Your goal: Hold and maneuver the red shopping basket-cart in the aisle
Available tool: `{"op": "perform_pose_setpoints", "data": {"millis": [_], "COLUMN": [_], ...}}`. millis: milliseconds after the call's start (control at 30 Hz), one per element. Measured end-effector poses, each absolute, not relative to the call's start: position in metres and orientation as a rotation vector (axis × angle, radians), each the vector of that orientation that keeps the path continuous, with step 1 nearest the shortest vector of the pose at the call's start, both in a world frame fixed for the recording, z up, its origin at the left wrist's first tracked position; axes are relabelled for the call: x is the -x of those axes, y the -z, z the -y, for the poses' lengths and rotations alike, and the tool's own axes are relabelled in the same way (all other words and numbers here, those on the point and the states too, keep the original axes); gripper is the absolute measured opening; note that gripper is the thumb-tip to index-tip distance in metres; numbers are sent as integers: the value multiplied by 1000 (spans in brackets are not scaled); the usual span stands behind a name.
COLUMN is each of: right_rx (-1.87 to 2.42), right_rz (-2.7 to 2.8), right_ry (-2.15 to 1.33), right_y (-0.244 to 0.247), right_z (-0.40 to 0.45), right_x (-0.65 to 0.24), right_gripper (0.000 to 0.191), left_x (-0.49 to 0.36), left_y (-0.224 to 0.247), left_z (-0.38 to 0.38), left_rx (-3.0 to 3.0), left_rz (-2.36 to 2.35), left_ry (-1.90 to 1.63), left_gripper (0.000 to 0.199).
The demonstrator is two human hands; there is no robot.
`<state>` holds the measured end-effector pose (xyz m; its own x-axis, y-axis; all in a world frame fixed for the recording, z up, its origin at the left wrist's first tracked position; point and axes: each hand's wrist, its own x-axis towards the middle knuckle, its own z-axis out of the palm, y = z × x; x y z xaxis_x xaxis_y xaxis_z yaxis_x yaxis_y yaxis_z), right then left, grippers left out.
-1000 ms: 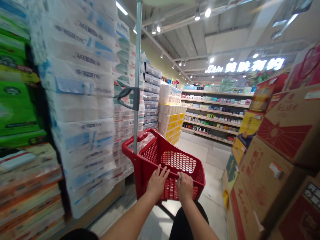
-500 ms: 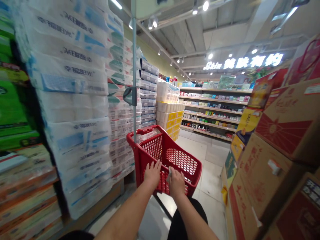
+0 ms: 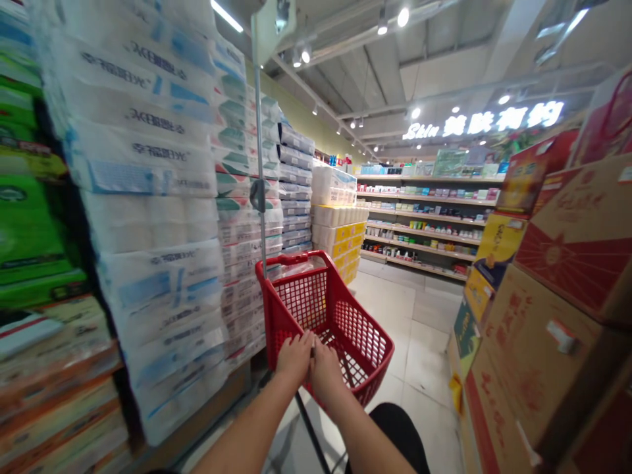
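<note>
A red plastic shopping cart (image 3: 363, 332) with perforated walls stands in front of me, its basket bare inside apart from some slats at the bottom. My left hand (image 3: 295, 359) is curled over the near side rim of the basket. Right beside it, nearly touching, my right hand (image 3: 326, 374) is closed at the same rim, with its fingertips partly hidden. A small dark spot shows between the two hands, too small to name. From the cart's handle end rises a thin metal pole (image 3: 260, 164) with a grey clip on it.
Tall stacks of wrapped tissue packs (image 3: 168, 283) line the left side. Cardboard cartons (image 3: 523, 355) are piled on the right. A tiled floor aisle (image 3: 419, 316) runs between them towards stocked shelves (image 3: 424, 224). My dark-clad knee (image 3: 399, 434) is beside the cart.
Both hands have drawn together on the rim, the right moving leftwards, and their spread fingers have curled. A small greyish item at my right hand is no longer clearly visible. The cart has turned slightly.
</note>
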<state>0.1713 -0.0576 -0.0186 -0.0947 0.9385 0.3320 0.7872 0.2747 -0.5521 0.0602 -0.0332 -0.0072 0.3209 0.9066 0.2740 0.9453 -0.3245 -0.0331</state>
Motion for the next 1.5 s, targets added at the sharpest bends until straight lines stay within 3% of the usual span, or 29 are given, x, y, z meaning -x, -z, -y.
{"op": "perform_pose_setpoints", "data": {"millis": [133, 233, 567, 867, 1033, 1100, 1233, 1500], "right_rx": [1501, 1556, 1469, 1474, 1704, 1735, 1695, 1729], "right_rz": [1931, 1955, 1949, 1918, 1935, 1930, 1910, 1955], "right_ry": [-445, -411, -595, -453, -283, -277, -259, -342], "right_y": [5, 2, 20, 40, 30, 28, 33, 35], "right_z": [66, 75, 107, 104, 105, 109, 120, 144], "right_x": [-174, -188, -253, -217, -197, -193, -182, -146], "right_gripper": [31, 26, 29, 41, 31, 30, 30, 32], "left_x": [-48, -44, -54, -43, -50, -59, -75, -48], "left_y": [10, 5, 2, 8, 8, 13, 27, 40], "left_z": [40, 42, 43, 25, 15, 19, 39, 56], "left_rx": [2425, 2432, 2344, 2368, 2311, 2162, 2183, 2219], "left_rz": [1758, 1768, 1929, 2023, 2256, 2399, 2617, 2600], "left_ry": [239, 196, 134, 254, 762, 914, 854, 779], "left_gripper": [60, 64, 69, 68, 64, 72, 72, 71]}}
